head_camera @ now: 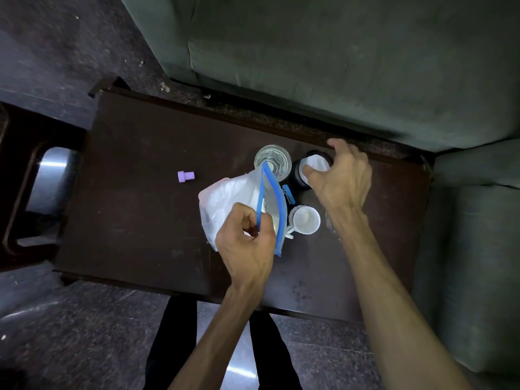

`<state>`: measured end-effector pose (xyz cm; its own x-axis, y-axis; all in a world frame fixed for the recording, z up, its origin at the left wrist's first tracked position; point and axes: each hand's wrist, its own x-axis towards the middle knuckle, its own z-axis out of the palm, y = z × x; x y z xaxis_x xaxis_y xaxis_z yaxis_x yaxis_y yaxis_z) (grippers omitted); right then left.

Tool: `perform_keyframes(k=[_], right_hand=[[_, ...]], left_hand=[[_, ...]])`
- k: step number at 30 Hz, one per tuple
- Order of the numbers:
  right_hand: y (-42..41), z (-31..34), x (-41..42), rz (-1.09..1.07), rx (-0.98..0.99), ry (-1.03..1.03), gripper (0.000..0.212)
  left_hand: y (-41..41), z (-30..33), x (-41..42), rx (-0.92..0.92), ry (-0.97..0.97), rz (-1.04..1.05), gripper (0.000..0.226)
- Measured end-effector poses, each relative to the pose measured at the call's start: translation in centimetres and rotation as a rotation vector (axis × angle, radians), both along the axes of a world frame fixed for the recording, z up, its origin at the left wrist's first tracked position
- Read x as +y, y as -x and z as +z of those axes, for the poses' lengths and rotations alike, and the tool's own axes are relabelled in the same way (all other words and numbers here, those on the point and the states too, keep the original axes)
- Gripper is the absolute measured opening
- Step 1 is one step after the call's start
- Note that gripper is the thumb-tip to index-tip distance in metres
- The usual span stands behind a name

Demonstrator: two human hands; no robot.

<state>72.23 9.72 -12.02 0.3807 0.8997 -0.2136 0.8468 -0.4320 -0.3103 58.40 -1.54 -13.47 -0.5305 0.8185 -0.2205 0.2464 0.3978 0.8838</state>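
Thin clear plastic zip bag is sagging, light and slippery, so I am pinching its stiffer blue zip strip with the left hand, right hand clasping a crumpled white wad.

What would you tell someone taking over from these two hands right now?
Left hand: pinches the blue zip edge of the bag and holds its mouth open over the table.
Right hand: arched over the dark jar, thumb on the white top; a firm grip can't be told.
Around them: a glass stands behind the bag, a cup is to its right, and a purple piece lies apart on the left.
Done: bag open.
Left: probably get the jar or its contents into the bag, then zip it.
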Motion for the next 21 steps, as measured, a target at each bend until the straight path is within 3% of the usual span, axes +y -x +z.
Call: perform_keyframes(k=[3,6,9,13,18,21], right_hand=[[1.1,2.0,-2.4,-0.117,0.236,-0.19,0.033],[3.7,3.0,-4.5,-0.138,0.561,0.064,0.017],[7.1,3.3,-5.9,-0.136,0.852,0.262,0.021],[11.9,3.9,-6.0,-0.133,0.942,0.261,0.01],[18.2,4.5,-4.4,-0.132,1.051,0.257,0.022],[22.1,4.3,-3.7,-0.129,1.086,0.251,0.018]], left_hand=[[0.5,0.4,0.1,-0.005,-0.043,0.01,0.023],[1.5,1.0,0.3,-0.021,-0.067,0.072,0.024],[3.0,1.9,0.7,-0.035,-0.119,0.13,0.028],[6.2,3.1,1.4,-0.016,-0.168,0.177,0.031],[12.3,4.1,2.0,0.151,-0.257,0.076,0.018],[16.6,4.7,2.2,0.03,-0.309,-0.022,0.011]])
